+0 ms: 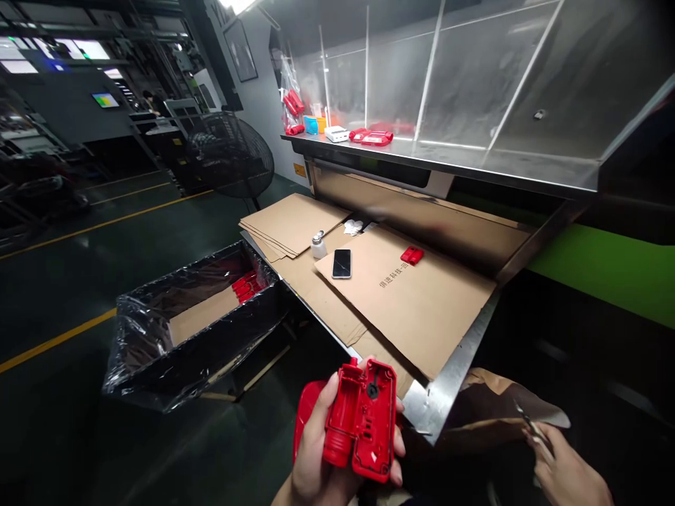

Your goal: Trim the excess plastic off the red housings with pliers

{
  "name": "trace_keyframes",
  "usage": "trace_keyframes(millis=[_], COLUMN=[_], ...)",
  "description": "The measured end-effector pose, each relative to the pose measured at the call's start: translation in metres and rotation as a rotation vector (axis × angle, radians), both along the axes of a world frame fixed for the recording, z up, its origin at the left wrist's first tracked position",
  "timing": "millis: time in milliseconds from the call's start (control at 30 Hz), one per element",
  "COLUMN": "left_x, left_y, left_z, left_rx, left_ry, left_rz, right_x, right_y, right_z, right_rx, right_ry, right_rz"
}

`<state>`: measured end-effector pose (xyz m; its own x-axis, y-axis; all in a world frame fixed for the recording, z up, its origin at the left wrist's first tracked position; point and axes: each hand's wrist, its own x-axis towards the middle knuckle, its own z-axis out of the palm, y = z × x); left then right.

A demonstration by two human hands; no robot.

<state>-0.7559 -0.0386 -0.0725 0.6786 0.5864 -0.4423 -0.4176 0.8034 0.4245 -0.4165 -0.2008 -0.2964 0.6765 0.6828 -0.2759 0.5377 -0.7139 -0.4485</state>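
My left hand (pixel 316 450) is closed around a red plastic housing (pixel 366 422), held with its hollow inside facing me. Ribs, screw posts and a round black part show in it, and a ribbed round section is at its lower left. Another red surface (pixel 306 411) shows behind my left thumb; whether it belongs to the same piece I cannot tell. Off to the right, apart from the housing, my right hand (pixel 572 467) grips a slim knife (pixel 538 439) with a thin pointed tip aimed up and left.
Cardboard sheets (pixel 422 316) cover the metal workbench, bearing a phone (pixel 342 263), a small red part (pixel 412 255) and a pump bottle (pixel 318 244). A plastic-lined bin (pixel 148 379) with red parts stands left. Beyond it is a fan (pixel 232 154). A shelf (pixel 448 158) overhangs the bench.
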Motion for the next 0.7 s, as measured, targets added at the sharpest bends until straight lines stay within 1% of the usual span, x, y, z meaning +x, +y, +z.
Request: trace_keyframes(millis=[100, 200, 267, 333, 400, 433, 467, 500, 533, 600, 700], left_x=[0.014, 0.027, 0.035, 0.042, 0.047, 0.049, 0.049, 0.050, 0.050, 0.050, 0.052], left_y=[0.009, 0.016, 0.020, 0.024, 0.027, 0.029, 0.030, 0.030, 0.029, 0.026, 0.015], left_z=[0.000, 0.004, 0.008, 0.011, 0.012, 0.012, 0.011, 0.010, 0.009, 0.007, 0.007], left_rx=[-0.033, -0.053, -0.057, -0.069, -0.100, -0.121, -0.137, -0.145, -0.141, -0.097, 0.057], left_ry=[-0.014, 0.032, 0.049, 0.065, 0.083, 0.090, 0.091, 0.092, 0.095, 0.106, 0.113], left_rz=[0.058, 0.096, 0.096, 0.089, 0.092, 0.105, 0.122, 0.138, 0.149, 0.176, 0.313], right_x=[-0.003, -0.004, -0.004, -0.008, -0.014, -0.019, -0.023, -0.029, -0.034, -0.046, -0.065], right_y=[0.003, 0.013, 0.022, 0.028, 0.031, 0.032, 0.033, 0.035, 0.038, 0.049, 0.074], right_z=[-0.016, -0.028, -0.037, -0.044, -0.045, -0.041, -0.034, -0.023, -0.008, 0.035, 0.111], right_rx=[0.028, 0.094, 0.147, 0.193, 0.232, 0.250, 0.267, 0.282, 0.306, 0.380, 0.587], right_ry=[0.029, 0.034, 0.034, 0.050, 0.071, 0.074, 0.074, 0.074, 0.072, 0.060, 0.003], right_rz=[-0.050, -0.032, 0.027, 0.117, 0.209, 0.245, 0.273, 0.296, 0.324, 0.417, 0.693])
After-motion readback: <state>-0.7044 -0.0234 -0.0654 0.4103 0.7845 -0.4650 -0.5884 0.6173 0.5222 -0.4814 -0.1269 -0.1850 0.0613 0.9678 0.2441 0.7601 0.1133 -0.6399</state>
